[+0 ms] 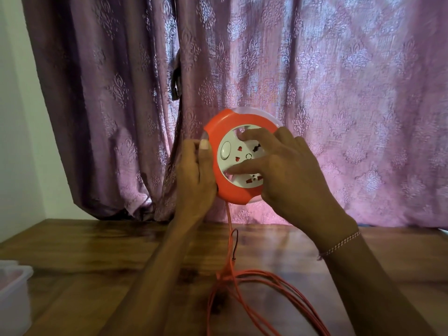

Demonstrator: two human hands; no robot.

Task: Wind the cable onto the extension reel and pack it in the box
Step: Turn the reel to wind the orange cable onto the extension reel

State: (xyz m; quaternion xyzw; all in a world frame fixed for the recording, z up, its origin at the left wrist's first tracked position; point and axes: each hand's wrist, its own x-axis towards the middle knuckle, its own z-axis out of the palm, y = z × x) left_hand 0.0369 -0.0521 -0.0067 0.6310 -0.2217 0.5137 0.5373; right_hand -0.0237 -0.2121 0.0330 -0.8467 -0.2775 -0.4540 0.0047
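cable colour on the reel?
Orange, matching the reel's rim. The cable shows best in the head view, looped on the wooden table.

We get one head-worn wide-angle view, facing forward and slightly down over the wooden table [101,253], close to both raised hands at frame centre. The far purple curtain [315,93] fills the upper frame; edges bend from lens distortion.

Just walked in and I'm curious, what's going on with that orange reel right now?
Left hand grips the reel rim, held up off the table. Right hand fingers on its white socket face. Cable mostly unwound, looped on table. Nothing in the way.
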